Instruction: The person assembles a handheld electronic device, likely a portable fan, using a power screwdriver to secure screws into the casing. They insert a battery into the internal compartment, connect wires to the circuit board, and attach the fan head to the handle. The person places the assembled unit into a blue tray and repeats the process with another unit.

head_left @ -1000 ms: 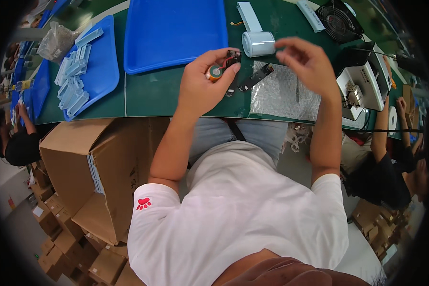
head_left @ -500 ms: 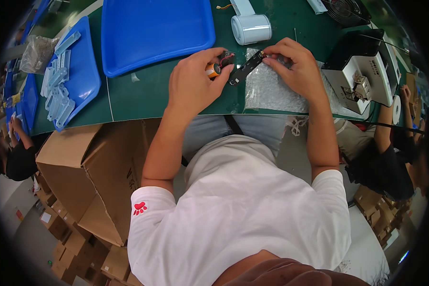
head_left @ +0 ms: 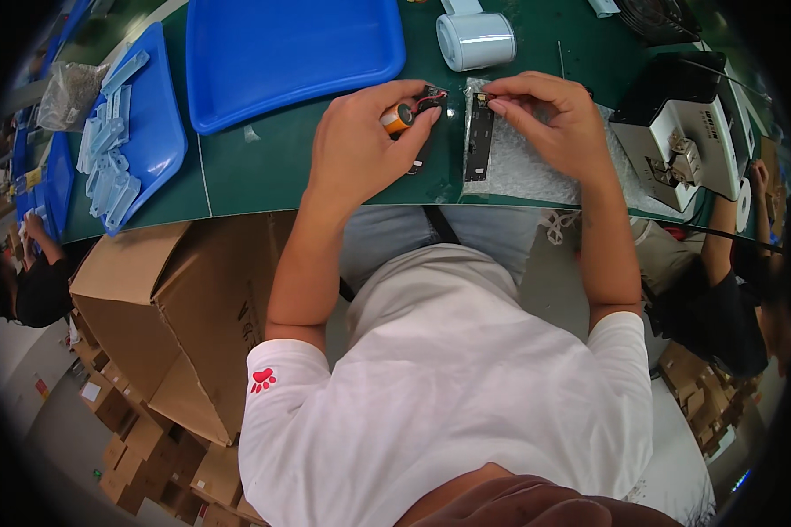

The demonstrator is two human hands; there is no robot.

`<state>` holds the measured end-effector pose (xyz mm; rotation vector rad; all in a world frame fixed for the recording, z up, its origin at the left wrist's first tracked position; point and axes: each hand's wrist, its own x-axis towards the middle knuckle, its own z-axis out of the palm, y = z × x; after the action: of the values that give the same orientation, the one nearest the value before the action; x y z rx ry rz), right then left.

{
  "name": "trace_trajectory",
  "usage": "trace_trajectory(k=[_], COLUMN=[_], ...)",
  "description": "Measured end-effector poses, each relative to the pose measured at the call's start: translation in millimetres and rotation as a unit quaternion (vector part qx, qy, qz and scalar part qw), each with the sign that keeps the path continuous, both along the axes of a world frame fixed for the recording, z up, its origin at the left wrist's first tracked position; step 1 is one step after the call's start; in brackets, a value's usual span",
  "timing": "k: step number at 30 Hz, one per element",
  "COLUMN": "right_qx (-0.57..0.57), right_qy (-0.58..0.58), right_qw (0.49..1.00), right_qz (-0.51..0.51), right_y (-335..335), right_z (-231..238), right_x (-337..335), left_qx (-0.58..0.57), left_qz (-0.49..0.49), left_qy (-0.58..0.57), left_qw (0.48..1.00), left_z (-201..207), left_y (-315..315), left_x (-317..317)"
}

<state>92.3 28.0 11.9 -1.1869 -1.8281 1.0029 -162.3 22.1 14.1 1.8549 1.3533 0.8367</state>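
Observation:
My left hand is closed around an orange cylindrical battery and a small black part with red wires. The end of a dark strip shows below its fingertips; the rest is hidden. My right hand pinches the top end of a narrow black circuit board between thumb and forefinger. That board hangs nearly upright in the picture, over the left edge of a sheet of clear bubble wrap. A gap separates the two hands.
A big blue tray lies beyond my left hand. Light-blue plastic pieces sit on another blue tray. A pale-blue cylindrical housing and a white-and-black metal fixture stand on the table. An open cardboard box is below; people work at both sides.
My right hand has moved slightly right and swung the black circuit board from slanting to nearly upright, away from my left hand. A dark strip now shows under my left fingertips.

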Motion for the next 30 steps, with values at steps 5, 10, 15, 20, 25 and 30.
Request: trace_trajectory(k=[5,10,15,20,25,30], right_qx=[-0.025,-0.032,-0.006,0.004,-0.018,-0.033], right_qy=[0.032,0.058,0.055,0.096,0.15,0.157], right_qw=[0.999,0.998,0.998,0.994,0.987,0.985], right_qz=[-0.006,-0.007,0.015,0.047,0.057,0.064], right_y=[-2,-2,0,0,-1,0], right_z=[-3,-6,-4,-5,-8,-9], right_x=[-6,-10,-8,-7,-7,-6], left_qx=[-0.016,-0.035,-0.019,0.019,0.036,0.04], left_qz=[0.006,0.007,0.013,-0.004,-0.015,-0.018], left_qy=[-0.044,-0.065,-0.074,-0.112,-0.107,-0.128], left_qw=[0.999,0.997,0.997,0.994,0.993,0.991], left_z=[-2,1,0,1,11,11], left_y=[-1,0,-1,-9,-14,-14], left_x=[1,0,1,2,3,6])
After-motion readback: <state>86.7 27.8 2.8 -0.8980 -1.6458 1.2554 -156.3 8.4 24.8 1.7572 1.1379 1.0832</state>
